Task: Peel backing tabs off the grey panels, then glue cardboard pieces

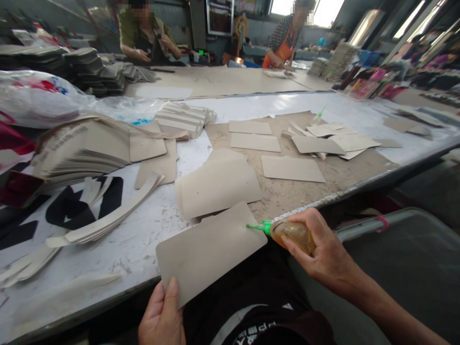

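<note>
My left hand (163,311) pinches the lower left corner of a beige rectangular panel (212,249) with rounded corners, thumb on top. The panel juts over the table's near edge, above my lap. Wrapped in my right hand (323,254) is a squeeze bottle (296,235) of amber liquid, probably glue. Its green nozzle (258,226) points left, with the tip over the panel's right part; whether it touches cannot be made out. Just beyond the panel lies a stack of larger beige pieces (219,182), curved along one edge.
Several loose panels (293,168) lie on a brown board (251,199). To the left are fanned pieces (104,148), pale strips (118,220) and black pieces (72,211). A grey bin (406,258) stands at right. Two people (147,38) work across the table.
</note>
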`<action>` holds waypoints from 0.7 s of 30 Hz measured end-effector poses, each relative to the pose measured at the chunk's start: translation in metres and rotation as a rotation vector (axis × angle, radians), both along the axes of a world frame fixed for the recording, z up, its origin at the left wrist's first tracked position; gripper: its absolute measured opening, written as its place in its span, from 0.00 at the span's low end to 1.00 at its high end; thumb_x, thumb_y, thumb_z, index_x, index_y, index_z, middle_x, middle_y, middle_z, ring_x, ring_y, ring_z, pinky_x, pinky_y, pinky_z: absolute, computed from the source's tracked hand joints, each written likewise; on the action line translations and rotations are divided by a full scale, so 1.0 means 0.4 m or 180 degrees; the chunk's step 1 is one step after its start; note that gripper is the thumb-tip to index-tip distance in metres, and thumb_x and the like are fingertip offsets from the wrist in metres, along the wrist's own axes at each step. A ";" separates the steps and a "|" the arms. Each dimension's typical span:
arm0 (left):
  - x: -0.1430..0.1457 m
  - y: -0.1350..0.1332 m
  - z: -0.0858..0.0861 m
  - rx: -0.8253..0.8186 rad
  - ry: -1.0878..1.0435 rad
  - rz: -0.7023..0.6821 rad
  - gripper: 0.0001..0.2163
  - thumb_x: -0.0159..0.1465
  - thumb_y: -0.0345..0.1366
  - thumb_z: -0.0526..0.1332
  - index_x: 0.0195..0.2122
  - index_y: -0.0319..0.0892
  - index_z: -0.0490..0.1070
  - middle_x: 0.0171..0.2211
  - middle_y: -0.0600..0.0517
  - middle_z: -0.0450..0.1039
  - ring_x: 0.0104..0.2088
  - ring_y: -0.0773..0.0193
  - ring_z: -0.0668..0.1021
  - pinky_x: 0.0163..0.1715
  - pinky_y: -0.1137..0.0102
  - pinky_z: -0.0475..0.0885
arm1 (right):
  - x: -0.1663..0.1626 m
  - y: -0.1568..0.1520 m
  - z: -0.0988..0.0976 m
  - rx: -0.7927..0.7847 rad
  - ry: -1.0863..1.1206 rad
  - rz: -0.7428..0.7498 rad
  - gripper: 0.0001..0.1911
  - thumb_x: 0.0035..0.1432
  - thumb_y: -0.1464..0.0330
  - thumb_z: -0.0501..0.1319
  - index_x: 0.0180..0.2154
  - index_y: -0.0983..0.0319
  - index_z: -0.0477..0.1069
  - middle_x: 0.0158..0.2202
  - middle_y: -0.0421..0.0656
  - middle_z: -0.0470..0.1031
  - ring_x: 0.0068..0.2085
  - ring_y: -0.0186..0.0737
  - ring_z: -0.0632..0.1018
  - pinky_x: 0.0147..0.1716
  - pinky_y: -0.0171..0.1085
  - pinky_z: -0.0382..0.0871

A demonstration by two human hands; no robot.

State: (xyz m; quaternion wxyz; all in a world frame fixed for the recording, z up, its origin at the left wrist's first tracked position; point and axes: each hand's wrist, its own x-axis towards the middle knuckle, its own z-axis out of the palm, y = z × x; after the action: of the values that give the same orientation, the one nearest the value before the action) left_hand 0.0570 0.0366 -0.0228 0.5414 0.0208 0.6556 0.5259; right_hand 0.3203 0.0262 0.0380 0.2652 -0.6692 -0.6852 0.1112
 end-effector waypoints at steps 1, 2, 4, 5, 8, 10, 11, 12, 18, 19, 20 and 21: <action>0.001 0.000 0.001 -0.0008 0.0008 0.0005 0.07 0.63 0.32 0.57 0.39 0.41 0.74 0.29 0.55 0.77 0.36 0.66 0.76 0.58 0.59 0.60 | 0.001 -0.001 -0.002 -0.0010 0.0014 -0.0015 0.13 0.55 0.69 0.59 0.43 0.58 0.60 0.38 0.43 0.63 0.39 0.42 0.69 0.38 0.40 0.67; 0.002 0.000 0.004 -0.0015 0.0029 0.0007 0.07 0.63 0.32 0.57 0.38 0.41 0.74 0.29 0.55 0.77 0.36 0.66 0.76 0.58 0.59 0.60 | 0.002 -0.002 -0.005 -0.0021 0.0029 -0.0032 0.13 0.55 0.69 0.59 0.43 0.58 0.60 0.39 0.43 0.63 0.39 0.42 0.69 0.38 0.41 0.67; 0.006 0.002 0.010 -0.0024 0.0060 -0.0017 0.07 0.63 0.32 0.57 0.38 0.42 0.74 0.29 0.55 0.77 0.35 0.66 0.76 0.57 0.58 0.61 | 0.002 -0.002 -0.010 -0.0032 0.0054 -0.0069 0.13 0.55 0.69 0.59 0.43 0.58 0.60 0.39 0.43 0.63 0.39 0.41 0.69 0.38 0.41 0.67; 0.007 0.002 0.013 -0.0026 0.0077 -0.0024 0.07 0.62 0.32 0.57 0.38 0.42 0.74 0.28 0.55 0.77 0.35 0.66 0.77 0.57 0.58 0.62 | 0.001 -0.002 -0.013 -0.0025 0.0059 -0.0080 0.13 0.55 0.69 0.59 0.43 0.58 0.60 0.39 0.43 0.63 0.39 0.41 0.69 0.38 0.41 0.67; 0.008 0.002 0.018 -0.0074 0.0135 -0.0014 0.07 0.61 0.32 0.58 0.39 0.42 0.74 0.27 0.56 0.77 0.32 0.64 0.77 0.55 0.58 0.65 | -0.002 -0.001 -0.015 0.0027 0.0037 -0.0076 0.13 0.56 0.68 0.59 0.43 0.58 0.60 0.39 0.44 0.63 0.39 0.41 0.69 0.38 0.41 0.68; 0.004 0.001 0.014 -0.0110 0.0156 -0.0038 0.08 0.59 0.32 0.58 0.39 0.42 0.73 0.26 0.56 0.76 0.31 0.64 0.78 0.52 0.59 0.67 | -0.003 -0.002 -0.010 0.0028 0.0025 -0.0053 0.13 0.56 0.68 0.59 0.43 0.58 0.60 0.39 0.44 0.63 0.39 0.42 0.69 0.38 0.41 0.68; 0.001 0.000 0.010 -0.0126 0.0145 -0.0068 0.09 0.59 0.31 0.58 0.39 0.42 0.73 0.26 0.56 0.76 0.30 0.64 0.78 0.51 0.60 0.68 | -0.003 -0.003 -0.007 0.0016 0.0022 -0.0043 0.13 0.56 0.68 0.59 0.43 0.58 0.60 0.39 0.44 0.63 0.40 0.42 0.69 0.38 0.41 0.68; -0.003 -0.001 0.006 -0.0131 0.0112 -0.0110 0.09 0.58 0.31 0.59 0.40 0.42 0.73 0.27 0.55 0.76 0.30 0.64 0.78 0.50 0.60 0.69 | -0.004 -0.005 -0.003 0.0005 0.0018 -0.0036 0.13 0.56 0.68 0.59 0.43 0.58 0.61 0.39 0.44 0.64 0.40 0.42 0.70 0.38 0.41 0.68; -0.012 -0.004 -0.009 -0.0053 0.0066 -0.0259 0.11 0.57 0.34 0.59 0.41 0.42 0.72 0.29 0.54 0.77 0.34 0.61 0.78 0.49 0.60 0.69 | -0.012 -0.015 0.013 -0.0027 0.0045 0.0033 0.11 0.56 0.67 0.58 0.42 0.57 0.61 0.38 0.43 0.64 0.38 0.42 0.71 0.37 0.41 0.69; -0.012 -0.005 -0.009 -0.0054 0.0078 -0.0265 0.10 0.57 0.34 0.59 0.41 0.42 0.72 0.29 0.54 0.77 0.34 0.61 0.78 0.50 0.60 0.69 | -0.015 -0.015 0.012 -0.0032 0.0066 0.0046 0.11 0.56 0.68 0.58 0.42 0.57 0.61 0.38 0.43 0.64 0.39 0.42 0.71 0.37 0.40 0.69; -0.013 -0.005 -0.010 -0.0054 0.0082 -0.0280 0.10 0.57 0.34 0.59 0.40 0.42 0.72 0.29 0.54 0.77 0.35 0.61 0.78 0.49 0.60 0.69 | -0.018 -0.015 0.011 -0.0048 0.0090 0.0053 0.12 0.56 0.69 0.58 0.42 0.58 0.61 0.38 0.43 0.65 0.39 0.42 0.71 0.38 0.40 0.69; -0.014 -0.006 -0.010 -0.0050 0.0081 -0.0293 0.10 0.56 0.34 0.60 0.40 0.42 0.72 0.29 0.54 0.77 0.35 0.61 0.78 0.49 0.61 0.70 | -0.021 -0.015 0.010 -0.0068 0.0119 0.0054 0.12 0.55 0.69 0.58 0.42 0.58 0.61 0.39 0.43 0.65 0.39 0.41 0.71 0.38 0.40 0.69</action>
State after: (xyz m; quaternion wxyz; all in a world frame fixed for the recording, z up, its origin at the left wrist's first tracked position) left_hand 0.0514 0.0341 -0.0268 0.5568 0.0535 0.6649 0.4950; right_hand 0.3117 0.0201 0.0419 0.2699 -0.6640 -0.6845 0.1332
